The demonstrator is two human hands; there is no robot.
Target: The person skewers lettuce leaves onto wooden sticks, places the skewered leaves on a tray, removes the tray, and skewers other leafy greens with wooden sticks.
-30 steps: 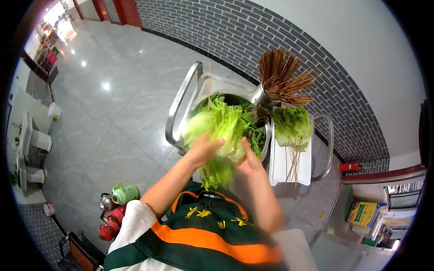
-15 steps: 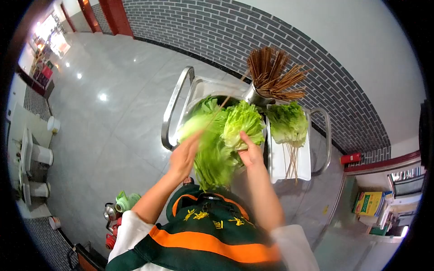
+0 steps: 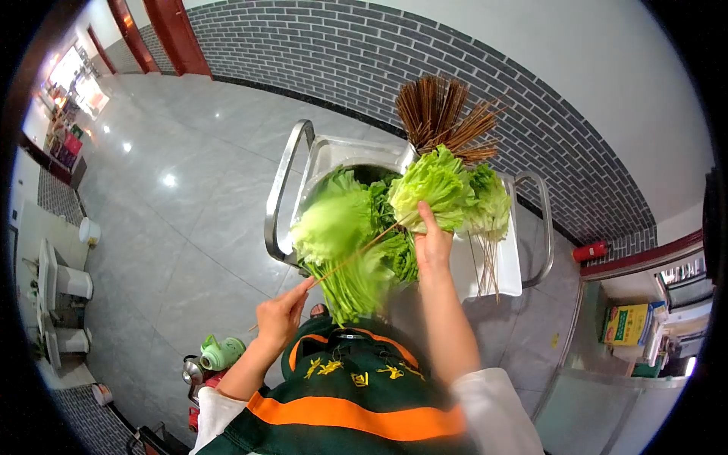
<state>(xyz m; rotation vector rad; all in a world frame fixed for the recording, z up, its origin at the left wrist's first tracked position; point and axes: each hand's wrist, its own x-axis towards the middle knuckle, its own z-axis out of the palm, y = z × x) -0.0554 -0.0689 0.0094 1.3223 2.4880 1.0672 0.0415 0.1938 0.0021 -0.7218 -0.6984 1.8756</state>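
Between the fingers and thumb of my left hand (image 3: pixel 277 318) is a thin bamboo skewer (image 3: pixel 347 258). It slants up to the right, its far tip at the lower left edge of a lettuce bunch (image 3: pixel 431 186). My right hand (image 3: pixel 434 246) grips that bunch from below, thumb on top of the leaves. Under and left of the skewer, a heap of leafy greens (image 3: pixel 356 292) fills a pot on the cart, partly blurred. Skewered lettuce (image 3: pixel 489 208) lies on a white tray (image 3: pixel 510 280) just right of my right hand, partly covered by the held bunch.
Many brown skewers (image 3: pixel 444 114) stand upright behind the lettuce. The cart has metal handles at the left (image 3: pixel 278 197) and right (image 3: pixel 547 235). A brick wall (image 3: pixel 326 57) runs behind it. Thermos flasks (image 3: pixel 221 353) stand on the floor at lower left.
My left hand has moved down and left, and the skewer's tip now meets the held lettuce. My right hand has carried the bunch slightly up and right, over part of the skewered lettuce.
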